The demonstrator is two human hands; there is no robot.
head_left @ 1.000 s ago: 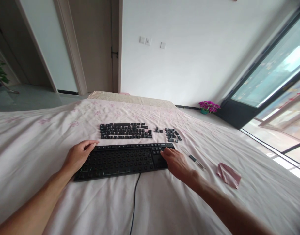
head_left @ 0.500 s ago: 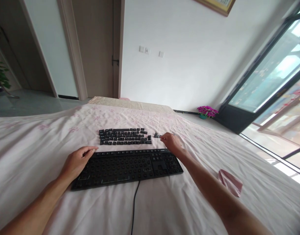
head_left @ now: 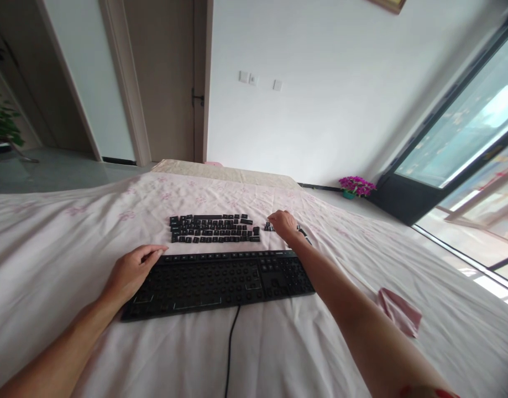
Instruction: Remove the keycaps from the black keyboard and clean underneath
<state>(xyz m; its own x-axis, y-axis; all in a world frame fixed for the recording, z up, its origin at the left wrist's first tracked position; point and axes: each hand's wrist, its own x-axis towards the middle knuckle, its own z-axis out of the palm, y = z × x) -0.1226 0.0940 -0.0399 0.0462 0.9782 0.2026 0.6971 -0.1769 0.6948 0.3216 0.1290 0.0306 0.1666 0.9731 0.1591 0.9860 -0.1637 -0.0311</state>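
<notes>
A black keyboard [head_left: 198, 287], most of its keycaps off, lies slightly slanted on the bed. Behind it, loose black keycaps [head_left: 214, 232] are laid out in rows like a key layout. My left hand [head_left: 131, 271] is at the keyboard's back left corner, thumb and forefinger pressed together; whether anything is between them is hidden. Over a smaller group of keycaps [head_left: 269, 227] to the right, my right hand [head_left: 283, 223] has its fingers pinched together. What the pinch holds, if anything, is too small to make out. The right wrist partly covers more keycaps [head_left: 304, 235].
A pale, flowered bedsheet [head_left: 187, 354] with wrinkles lies under everything. The keyboard's cable [head_left: 231, 345] runs toward me. To the right of my right forearm is a pink cloth [head_left: 399, 311]. Beyond the bed are a wall, doors and a pot of purple flowers [head_left: 355, 186].
My right hand has moved a little away from me, now above the small keycap group, uncovering keycaps at its right. The left hand stays at the keyboard's corner. The view has shifted slightly.
</notes>
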